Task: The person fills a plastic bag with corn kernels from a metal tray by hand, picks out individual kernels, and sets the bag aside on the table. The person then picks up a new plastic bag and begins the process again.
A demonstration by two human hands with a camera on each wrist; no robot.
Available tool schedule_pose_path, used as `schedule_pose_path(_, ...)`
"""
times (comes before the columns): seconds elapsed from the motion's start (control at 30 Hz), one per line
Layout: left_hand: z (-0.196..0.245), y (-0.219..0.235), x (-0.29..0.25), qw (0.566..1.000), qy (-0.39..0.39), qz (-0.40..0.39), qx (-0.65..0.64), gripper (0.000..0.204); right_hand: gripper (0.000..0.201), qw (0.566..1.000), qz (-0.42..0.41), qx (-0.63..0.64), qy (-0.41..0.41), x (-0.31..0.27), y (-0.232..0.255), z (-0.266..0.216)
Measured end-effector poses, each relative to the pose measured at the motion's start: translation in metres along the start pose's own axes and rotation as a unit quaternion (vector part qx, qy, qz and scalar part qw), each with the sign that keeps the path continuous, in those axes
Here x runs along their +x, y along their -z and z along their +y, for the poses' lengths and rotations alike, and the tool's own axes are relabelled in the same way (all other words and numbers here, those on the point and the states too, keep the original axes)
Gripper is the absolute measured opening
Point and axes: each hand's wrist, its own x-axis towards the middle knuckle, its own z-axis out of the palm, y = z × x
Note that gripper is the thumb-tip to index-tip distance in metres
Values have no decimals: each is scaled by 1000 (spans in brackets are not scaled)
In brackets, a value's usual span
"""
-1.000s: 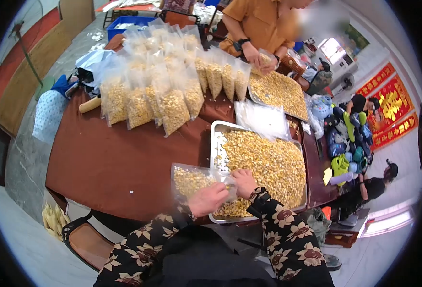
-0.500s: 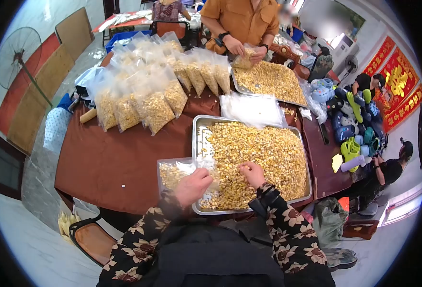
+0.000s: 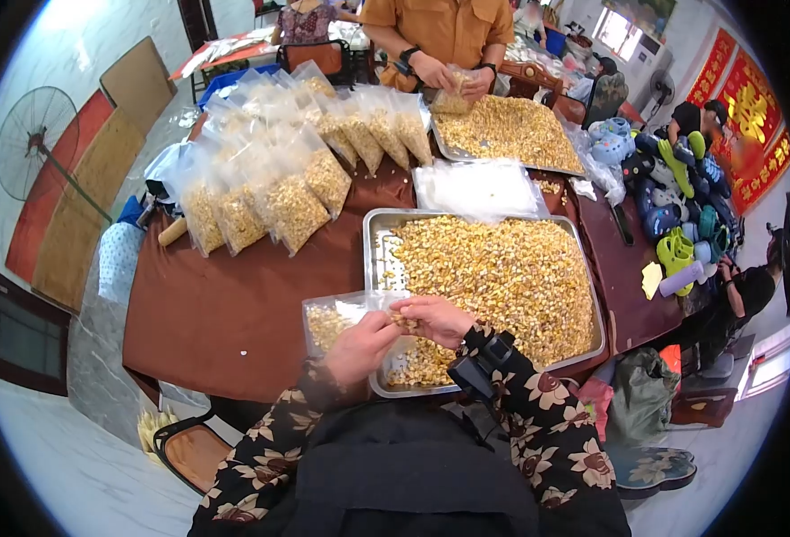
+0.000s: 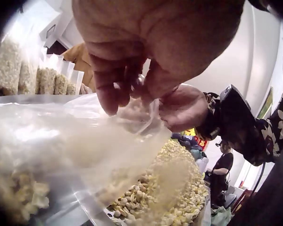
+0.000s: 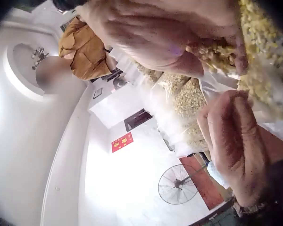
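Note:
My left hand (image 3: 359,349) pinches the open end of a clear plastic bag (image 3: 325,324), which lies partly over the tray's left edge. Yellow kernel-like pieces fill part of the bag, as the left wrist view shows. Right at the bag's mouth, my right hand (image 3: 440,320) holds a small handful of the same pieces (image 5: 219,59) in its curled fingers, close to the left fingertips. Beneath both hands is a metal tray (image 3: 373,268) heaped with loose yellow pieces (image 3: 502,286); bare metal shows along its left side.
Filled bags (image 3: 288,210) stand in a cluster at the back left of the brown-covered table (image 3: 207,313). A stack of flat bags (image 3: 480,188) lies behind the tray. Across, a person in orange (image 3: 440,36) handles another bag over a second tray (image 3: 574,161). Shoes (image 3: 677,255) are piled at right.
The right hand went from the bag's mouth over to the heap, then came back left to the bag with pieces in its fingers. The left hand has kept its hold on the bag.

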Motion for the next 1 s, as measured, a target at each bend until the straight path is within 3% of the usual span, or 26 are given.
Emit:
schedule_pose_path(0.1,0,2,1,1000,-11,-2,1,10,30,992,38,-119,-2,-3,-13,-4)
schedule_pose_path(0.23,-2,4,4,1000,-16,-4,-10,10,23,993,36,-111,19,-4,-2,-4)
schedule_pose_path(0.3,-6,5,4,999,2,-50,11,10,23,995,63,-19,76,-4,13,-5)
schedule_pose_path(0.37,-12,4,3,999,-8,-45,2,10,23,985,109,-83,107,-4,27,-7)
schedule_pose_path(0.4,-14,3,3,999,-15,-39,-4,10,24,968,150,-147,136,-4,34,-7)
schedule_pose_path(0.43,-13,5,4,999,-20,-43,-7,10,25,871,179,-418,187,-6,36,-9)
schedule_pose_path(0.53,-8,14,5,999,-18,-28,-12,9,29,621,204,-682,329,17,46,24)
schedule_pose_path(0.57,-8,14,4,1000,-4,-22,-19,8,29,623,212,-678,328,26,46,30)
schedule_pose_path(0.6,-8,14,4,999,11,-16,-26,7,29,597,199,-709,319,35,46,37)
schedule_pose_path(0.63,-9,14,3,999,6,-23,-27,7,29,570,184,-739,310,41,42,40)
schedule_pose_path(0.73,-13,14,2,1000,-13,-7,-26,6,29,541,158,-768,304,49,38,43)
schedule_pose_path(0.8,-13,14,1,1000,-18,4,-19,6,36,538,142,-783,279,45,35,43)
schedule_pose_path(0.9,-17,11,0,1000,-14,1,-23,6,41,520,86,-789,316,34,29,51)
schedule_pose_path(1.0,-16,12,1,1000,-11,-1,-24,6,33,539,56,-779,314,13,30,63)
